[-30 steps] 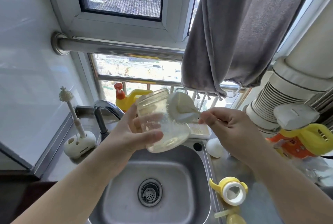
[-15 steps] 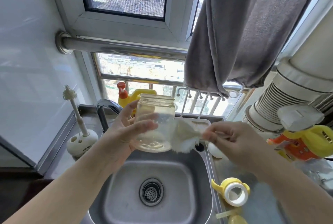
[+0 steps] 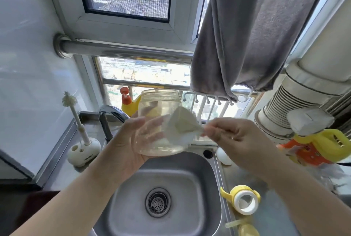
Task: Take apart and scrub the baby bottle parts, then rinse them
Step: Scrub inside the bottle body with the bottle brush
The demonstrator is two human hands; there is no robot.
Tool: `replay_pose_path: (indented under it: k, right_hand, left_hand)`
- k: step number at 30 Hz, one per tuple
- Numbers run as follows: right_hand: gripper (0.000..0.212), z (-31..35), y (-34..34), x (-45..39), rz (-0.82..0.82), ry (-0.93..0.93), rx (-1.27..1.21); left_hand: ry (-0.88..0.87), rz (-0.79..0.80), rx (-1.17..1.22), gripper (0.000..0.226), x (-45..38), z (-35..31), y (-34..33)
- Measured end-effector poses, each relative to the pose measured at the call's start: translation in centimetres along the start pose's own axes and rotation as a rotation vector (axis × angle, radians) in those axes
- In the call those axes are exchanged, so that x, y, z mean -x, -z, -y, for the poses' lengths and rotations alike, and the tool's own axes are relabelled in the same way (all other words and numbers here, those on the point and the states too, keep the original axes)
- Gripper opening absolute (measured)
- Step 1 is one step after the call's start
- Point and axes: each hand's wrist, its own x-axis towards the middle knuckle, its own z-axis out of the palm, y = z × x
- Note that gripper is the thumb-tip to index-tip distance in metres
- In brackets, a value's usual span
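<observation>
Stainless steel sink (image 3: 199, 175) lies below both hands, set in the metal worktop (image 3: 266, 182). Above it the left hand (image 3: 129, 140) has its grip curled round the clear, wide-mouthed glass bottle body (image 3: 158, 120), held upright. The right hand (image 3: 235, 139) pinches the stem of a white sponge brush (image 3: 182, 125), its head against the bottle's side. A yellow handled collar (image 3: 241, 197) lies on the worktop, right of the sink.

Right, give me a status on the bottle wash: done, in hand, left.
Done: the bottle is apart; its yellow collar lies on the counter right of the sink.
In hand: the left hand holds the clear bottle body above the sink while the right hand works the white brush against its outer side.
Left: no water is running from the tap, so rinsing remains, as apparently does scrubbing the collar.
</observation>
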Motion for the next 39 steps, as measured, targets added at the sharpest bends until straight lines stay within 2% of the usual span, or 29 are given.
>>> replay_pose_path:
  k: [1,5,8,12,15,18,20,22,27,31,36,39]
  right_hand:
    - [0.032,-0.2,0.0,0.2,0.021,-0.001,0.015]
    - [0.026,-0.5,1.0,0.2,-0.09,-0.044,-0.027]
    - [0.029,0.4,0.5,0.2,-0.04,-0.065,-0.084]
    - [0.029,0.2,0.6,0.4,-0.049,-0.077,-0.041]
    - [0.027,0.0,0.6,0.2,-0.044,-0.091,-0.017]
    - [0.023,0.0,0.3,0.3,-0.039,-0.083,0.01]
    - [0.023,-0.2,0.0,0.3,-0.057,-0.076,0.012]
    - [0.025,-0.2,-0.3,0.2,-0.051,-0.048,0.007]
    - [0.021,0.0,0.1,0.7,0.129,-0.027,0.023]
    - [0.034,-0.9,1.4,-0.4,-0.047,-0.025,-0.006]
    - [0.028,-0.3,0.4,0.0,0.145,0.07,0.099]
    - [0.024,-0.6,1.8,-0.6,-0.017,-0.025,-0.004]
  left_hand:
    - [-0.002,-0.002,0.003,0.088,0.1,-0.1,0.1]
    - [0.043,0.026,-0.006,0.091,0.3,0.2,0.5]
    - [0.05,0.017,-0.001,0.088,0.3,0.3,0.4]
    - [0.019,-0.04,-0.092,0.08,0.7,0.0,0.3]
    - [-0.027,-0.088,-0.16,0.087,0.7,0.0,0.2]
    - [-0.072,-0.096,-0.379,0.069,0.6,-0.2,-0.1]
    - [-0.076,-0.086,-0.552,0.086,0.6,-0.4,-0.4]
    - [-0.068,-0.117,-0.594,0.101,0.5,-0.4,-0.5]
    - [-0.083,-0.083,-0.41,0.109,0.7,-0.2,-0.2]
    - [-0.029,-0.036,-0.283,0.107,0.8,0.1,-0.7]
    - [-0.052,-0.049,-0.196,0.099,0.8,-0.4,-0.8]
    - [-0.002,-0.021,-0.132,0.105,0.9,-0.3,-0.5]
